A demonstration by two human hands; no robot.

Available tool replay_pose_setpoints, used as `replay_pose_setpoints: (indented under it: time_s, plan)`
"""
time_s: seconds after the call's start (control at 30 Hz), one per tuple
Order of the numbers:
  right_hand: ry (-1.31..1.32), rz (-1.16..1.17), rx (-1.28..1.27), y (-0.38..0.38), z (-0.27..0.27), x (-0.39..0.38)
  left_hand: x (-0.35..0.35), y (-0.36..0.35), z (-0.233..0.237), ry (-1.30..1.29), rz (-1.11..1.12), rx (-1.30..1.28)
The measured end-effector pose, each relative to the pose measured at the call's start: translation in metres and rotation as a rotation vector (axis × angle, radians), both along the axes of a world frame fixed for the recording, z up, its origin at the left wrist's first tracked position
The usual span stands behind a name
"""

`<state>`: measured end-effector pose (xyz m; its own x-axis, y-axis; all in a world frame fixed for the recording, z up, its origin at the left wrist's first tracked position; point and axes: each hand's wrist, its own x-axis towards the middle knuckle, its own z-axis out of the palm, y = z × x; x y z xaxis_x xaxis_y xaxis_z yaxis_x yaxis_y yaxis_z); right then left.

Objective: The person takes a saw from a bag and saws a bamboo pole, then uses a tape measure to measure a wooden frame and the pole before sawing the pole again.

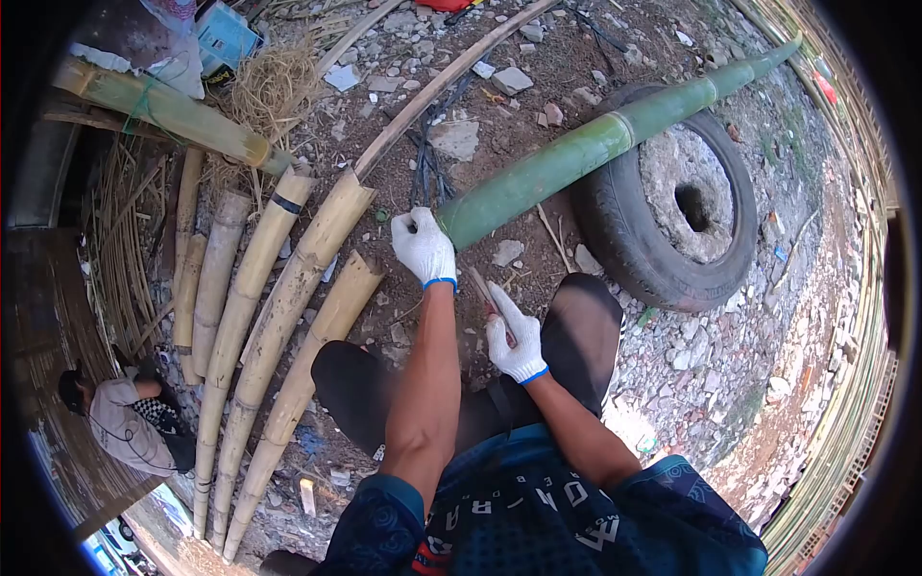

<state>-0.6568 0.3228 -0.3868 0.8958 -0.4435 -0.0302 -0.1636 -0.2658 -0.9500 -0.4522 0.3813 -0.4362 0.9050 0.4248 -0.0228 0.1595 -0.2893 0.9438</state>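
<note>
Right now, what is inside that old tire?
The tire holds a rough, greyish mass with a dark hole. The green bamboo pole covers some of it, and the hole's bottom can't be seen.

White fabric gloves (522, 361) with blue edging cover our left hand (424, 248) and right hand (515, 336); we're sporting a dark blue shirt (509, 518), white lettering up front, swirl-patterned short sleeves (687, 504), and black legwear (351, 394) over our knees!
</note>
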Motion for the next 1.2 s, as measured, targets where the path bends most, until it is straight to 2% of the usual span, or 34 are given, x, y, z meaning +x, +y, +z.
replay_pose_setpoints:
  time_s: [0.07,0.17,0.23,0.33,0.37,0.43,0.5,0.57,0.63,0.7,0.73,0.77,0.83,0.87,0.93,1.0,1.03,1.1,1.17,1.2]
  plan:
    - [-0.088,0.009,-0.021,-0.004,-0.01,0.003,0.003,0.0,0.004,-0.023,-0.009,-0.046]
    - [0.116,-0.03,0.102,-0.001,0.069,-0.011,0.006,0.001,-0.005,-0.016,0.013,-0.089]
    - [0.229,-0.022,0.052,-0.007,0.134,-0.048,0.0,0.0,-0.004,-0.013,0.013,-0.095]
    - [0.177,-0.03,0.024,-0.008,0.112,-0.034,0.002,-0.001,0.004,-0.06,0.001,-0.052]
    - [0.159,-0.04,-0.011,-0.006,0.082,-0.002,-0.001,-0.003,0.006,-0.059,-0.01,-0.05]
    - [0.113,-0.06,-0.041,0.002,0.059,0.058,-0.001,-0.004,0.016,-0.013,0.034,-0.18]
    - [0.129,-0.056,-0.017,-0.002,0.056,0.056,0.009,-0.005,0.01,-0.064,0.027,-0.165]
    - [0.102,-0.053,-0.017,0.002,0.064,0.028,0.01,-0.001,-0.001,-0.023,0.064,-0.041]
    - [0.138,-0.055,0.044,-0.001,0.09,-0.038,0.015,-0.002,-0.001,-0.023,0.064,-0.102]
    - [0.216,-0.016,-0.012,-0.008,0.106,-0.067,0.005,-0.001,0.004,-0.037,0.03,-0.143]
    - [0.198,0.01,-0.021,-0.006,0.111,-0.052,0.005,0.004,0.003,0.004,-0.011,-0.158]
    - [0.184,0.002,-0.045,-0.005,0.091,-0.029,0.015,-0.001,0.007,-0.025,-0.017,-0.165]
    - [0.071,-0.06,0.017,-0.006,0.056,0.038,0.004,-0.003,0.002,-0.064,0.062,-0.004]
    - [0.048,-0.054,-0.004,-0.004,0.047,0.044,0.003,-0.002,0.009,-0.048,0.052,-0.108]
    - [0.029,-0.062,-0.017,-0.002,0.052,0.042,0.002,-0.002,0.009,-0.03,0.054,-0.074]
    - [0.147,-0.032,0.021,-0.001,0.076,-0.008,0.006,-0.002,0.006,-0.02,0.052,-0.012]
    - [0.13,-0.03,0.008,-0.005,0.084,-0.041,0.014,-0.005,0.008,-0.022,0.057,-0.02]
    - [0.127,-0.029,-0.039,-0.006,0.096,-0.05,0.0,-0.003,0.007,-0.043,0.055,-0.135]
    - [0.21,-0.031,0.042,-0.005,0.076,-0.006,0.009,-0.005,0.005,-0.079,0.029,-0.123]
    - [0.076,-0.045,-0.022,-0.004,0.059,0.023,0.009,-0.007,0.009,-0.063,0.032,-0.107]
